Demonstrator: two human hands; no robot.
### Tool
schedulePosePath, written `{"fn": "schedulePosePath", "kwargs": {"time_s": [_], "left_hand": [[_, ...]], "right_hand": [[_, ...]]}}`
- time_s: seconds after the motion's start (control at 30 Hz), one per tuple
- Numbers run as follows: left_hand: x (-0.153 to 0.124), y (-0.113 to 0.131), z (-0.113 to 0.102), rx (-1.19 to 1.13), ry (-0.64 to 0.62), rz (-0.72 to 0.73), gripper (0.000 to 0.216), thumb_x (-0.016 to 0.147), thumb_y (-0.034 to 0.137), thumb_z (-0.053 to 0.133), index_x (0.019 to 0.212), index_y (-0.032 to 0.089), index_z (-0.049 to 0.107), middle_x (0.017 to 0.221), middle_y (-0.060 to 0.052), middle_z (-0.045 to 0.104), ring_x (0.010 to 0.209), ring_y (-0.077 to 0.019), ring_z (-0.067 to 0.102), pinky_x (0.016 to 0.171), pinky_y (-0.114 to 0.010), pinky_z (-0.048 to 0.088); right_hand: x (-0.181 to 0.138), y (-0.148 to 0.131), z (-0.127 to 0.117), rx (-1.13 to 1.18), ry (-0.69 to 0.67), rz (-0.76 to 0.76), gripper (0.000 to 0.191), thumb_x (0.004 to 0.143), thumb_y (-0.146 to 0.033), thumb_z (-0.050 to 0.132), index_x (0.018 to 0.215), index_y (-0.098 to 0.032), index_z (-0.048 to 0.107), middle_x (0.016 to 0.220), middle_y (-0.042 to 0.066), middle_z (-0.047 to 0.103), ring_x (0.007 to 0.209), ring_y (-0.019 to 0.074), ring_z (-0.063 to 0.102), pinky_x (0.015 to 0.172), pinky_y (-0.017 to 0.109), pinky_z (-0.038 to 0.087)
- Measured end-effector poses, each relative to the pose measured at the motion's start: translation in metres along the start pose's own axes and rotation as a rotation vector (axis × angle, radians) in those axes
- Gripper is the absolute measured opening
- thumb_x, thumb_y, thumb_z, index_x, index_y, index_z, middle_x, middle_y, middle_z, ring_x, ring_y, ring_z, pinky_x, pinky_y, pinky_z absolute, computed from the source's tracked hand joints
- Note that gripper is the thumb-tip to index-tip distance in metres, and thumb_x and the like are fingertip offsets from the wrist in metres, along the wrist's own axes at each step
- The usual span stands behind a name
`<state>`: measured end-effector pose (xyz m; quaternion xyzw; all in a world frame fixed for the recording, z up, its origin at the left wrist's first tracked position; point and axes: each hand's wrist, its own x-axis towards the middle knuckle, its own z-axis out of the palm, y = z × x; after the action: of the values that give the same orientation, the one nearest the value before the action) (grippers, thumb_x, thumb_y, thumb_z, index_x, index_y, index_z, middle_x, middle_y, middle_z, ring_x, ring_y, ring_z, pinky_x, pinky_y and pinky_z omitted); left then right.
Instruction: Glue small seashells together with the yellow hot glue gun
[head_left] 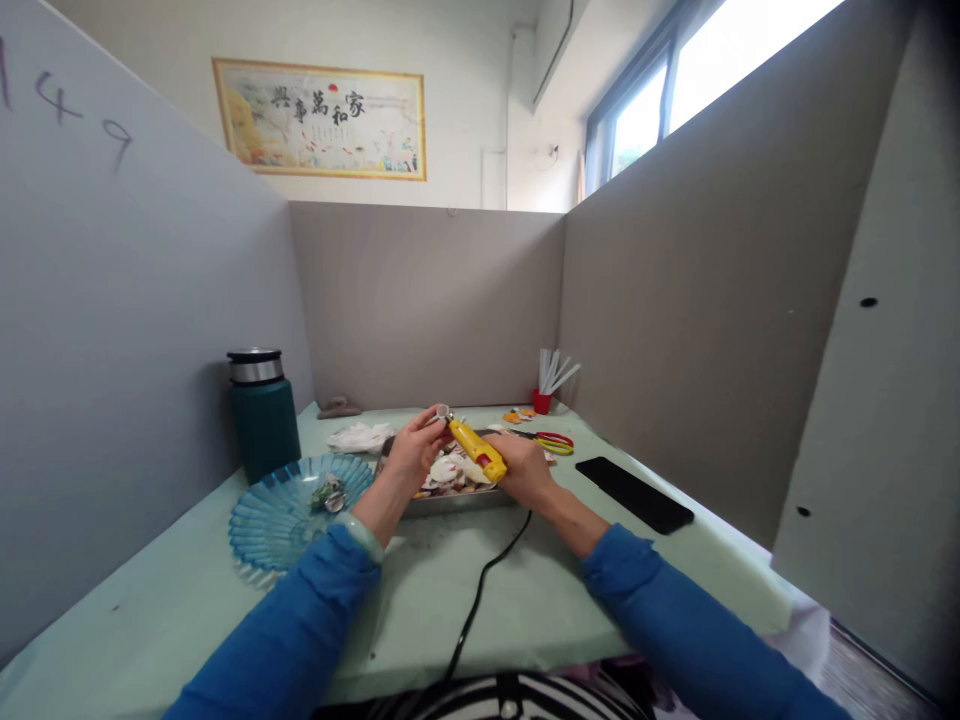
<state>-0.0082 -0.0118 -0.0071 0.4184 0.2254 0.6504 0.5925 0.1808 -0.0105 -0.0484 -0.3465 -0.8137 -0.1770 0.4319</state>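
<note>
My right hand (526, 468) is closed around a yellow glue gun (478, 450) whose black cord (480, 585) runs down toward me. The gun's nozzle points up-left at a small pale piece (441, 412) pinched in my left hand (414, 450). Both hands hover over a metal tray (450, 500) filled with several shells and pale fragments (448, 470).
A blue glass plate (289, 510) with a small shell piece lies left, beside a dark green flask (262, 412). Red-and-yellow scissors (553, 441), a red cup of white sticks (546, 385), a black phone (634, 494) and a white cloth (360, 436) sit around. Grey partition walls enclose the desk.
</note>
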Motion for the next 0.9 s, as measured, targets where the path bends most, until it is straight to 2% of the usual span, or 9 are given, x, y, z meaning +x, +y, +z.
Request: {"fn": "schedulePosePath", "kwargs": {"time_s": [0.9], "left_hand": [[0.0075,-0.0054,-0.0065,0.002,0.022,0.078,0.032,0.061,0.012,0.074,0.093,0.013,0.068,0.09,-0.007,0.068,0.078,-0.0152,0.063,0.076,-0.029,0.051]], "right_hand": [[0.0015,-0.0081,-0.0033,0.074,0.001,0.089,0.009,0.075,-0.019,0.057,0.082,-0.019,0.063,0.067,0.0,0.063,0.059,0.0118,0.053,0.057,0.02,0.032]]}}
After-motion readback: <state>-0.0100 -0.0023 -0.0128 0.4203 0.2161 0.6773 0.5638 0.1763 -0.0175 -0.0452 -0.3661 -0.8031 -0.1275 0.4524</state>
